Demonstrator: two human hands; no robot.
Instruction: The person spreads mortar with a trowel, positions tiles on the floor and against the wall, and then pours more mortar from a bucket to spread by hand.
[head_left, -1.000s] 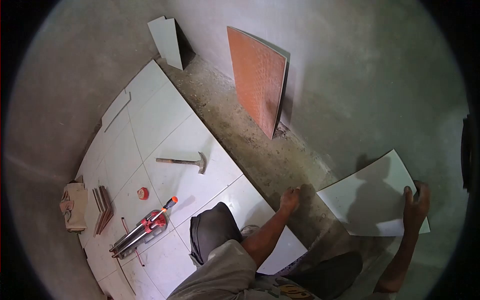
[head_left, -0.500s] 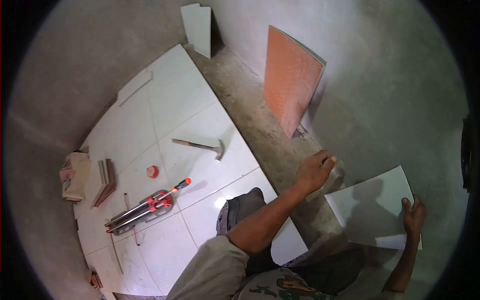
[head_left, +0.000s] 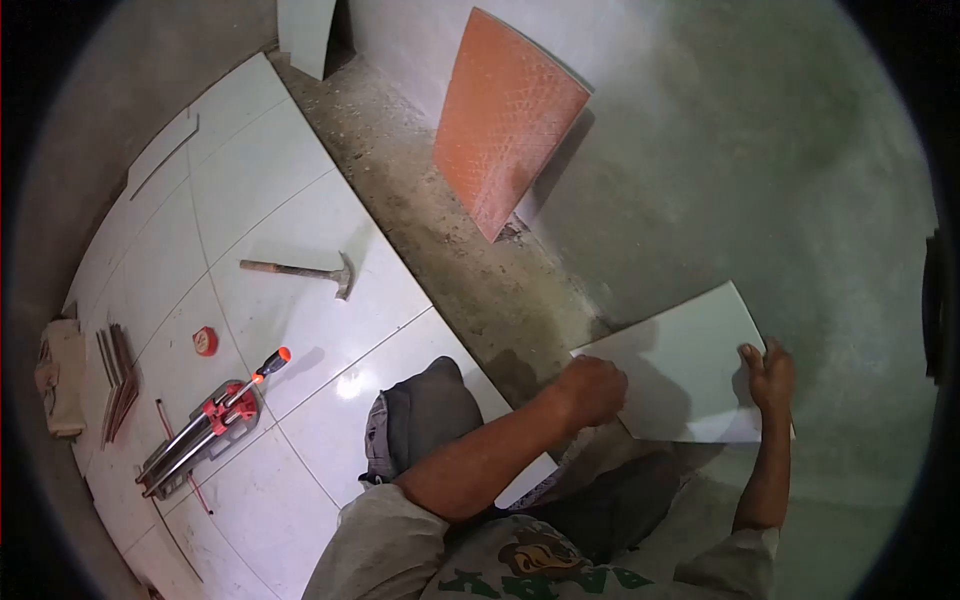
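Observation:
At the lower right, a pale square tile (head_left: 680,365) is tilted close to the wall. My right hand (head_left: 770,375) grips its right edge, thumb on the face and fingers behind. My left hand (head_left: 590,392) is closed at the tile's left edge, overlapping it. Whether those curled fingers hold the edge or something small is hidden. Further off, another tile (head_left: 510,125) leans on the wall with its orange back showing.
White floor tiles (head_left: 300,210) carry a claw hammer (head_left: 300,270), a red tape measure (head_left: 205,341), a tile cutter (head_left: 205,435), stacked tile strips (head_left: 118,385) and a cloth bag (head_left: 62,378). A bare concrete strip (head_left: 400,190) runs beside the wall. Pale tile pieces (head_left: 308,35) stand in the far corner.
My left hand has come down from above the concrete strip to the tile's left edge. My right hand stays on the right edge. The whole view has shifted, so things appear further left and higher.

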